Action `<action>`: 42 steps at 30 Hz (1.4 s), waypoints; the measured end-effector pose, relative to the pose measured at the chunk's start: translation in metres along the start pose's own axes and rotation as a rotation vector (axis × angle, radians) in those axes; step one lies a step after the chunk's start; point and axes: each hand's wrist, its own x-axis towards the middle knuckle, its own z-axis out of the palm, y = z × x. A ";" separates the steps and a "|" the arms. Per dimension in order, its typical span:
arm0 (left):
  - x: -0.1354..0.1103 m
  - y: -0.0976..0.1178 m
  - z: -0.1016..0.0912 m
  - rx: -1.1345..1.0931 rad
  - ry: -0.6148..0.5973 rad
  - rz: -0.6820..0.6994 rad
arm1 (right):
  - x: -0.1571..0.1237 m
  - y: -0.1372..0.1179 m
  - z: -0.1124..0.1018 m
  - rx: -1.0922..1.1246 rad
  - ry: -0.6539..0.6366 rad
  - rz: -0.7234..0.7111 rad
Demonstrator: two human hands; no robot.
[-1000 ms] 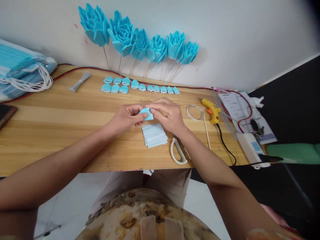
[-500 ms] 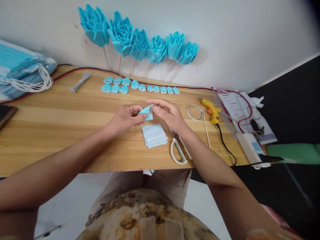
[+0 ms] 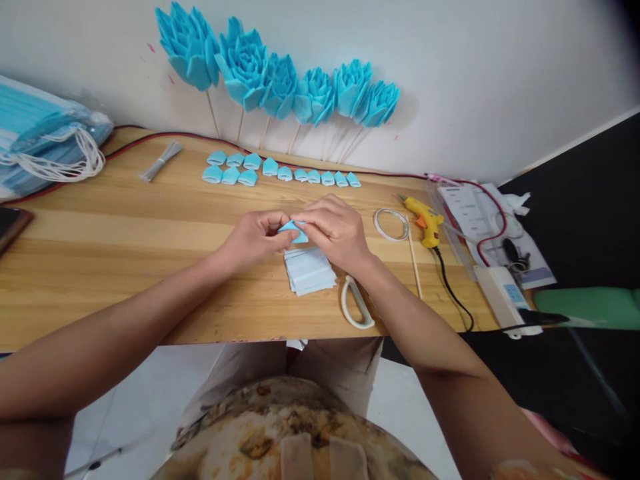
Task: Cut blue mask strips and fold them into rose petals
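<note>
Between my hands is a small blue fabric piece point(image 3: 299, 233), its upper edge folded to a point. My left hand point(image 3: 261, 235) pinches its left side between thumb and fingers. My right hand point(image 3: 336, 230) closes on its upper right corner, and those fingers hide part of the fold. Just below, on the table, lies a stack of pale blue fabric squares point(image 3: 310, 272). Scissors with a white handle point(image 3: 356, 303) lie partly under my right forearm. Beyond my hands sit rows of folded blue petals point(image 3: 270, 167).
Blue fabric flowers point(image 3: 245, 67) on sticks lean on the wall. A yellow glue gun point(image 3: 424, 221), a tape roll point(image 3: 391, 225) and a thin stick point(image 3: 415, 260) lie right. Wire ties point(image 3: 161, 161), bagged masks point(image 3: 45, 133) and a phone point(image 3: 13, 227) lie left. A power strip point(image 3: 505, 300) sits far right.
My right hand has moved left and closed on the piece's corner. The raised flap is folded over, so the piece now looks smaller and pointed. My left hand keeps its pinch.
</note>
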 end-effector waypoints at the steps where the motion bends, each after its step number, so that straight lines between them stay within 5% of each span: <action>1: 0.000 0.001 0.000 -0.025 -0.001 -0.010 | 0.000 0.002 0.000 -0.026 -0.008 -0.029; 8: 0.001 0.001 -0.001 -0.138 0.015 -0.040 | -0.001 0.005 -0.001 -0.059 -0.003 -0.134; 32: 0.001 -0.003 0.001 -0.197 0.028 -0.038 | -0.001 0.005 0.002 -0.052 -0.011 -0.083; 42: 0.002 0.001 -0.002 -0.137 0.104 -0.015 | 0.000 -0.001 -0.003 0.434 -0.116 0.442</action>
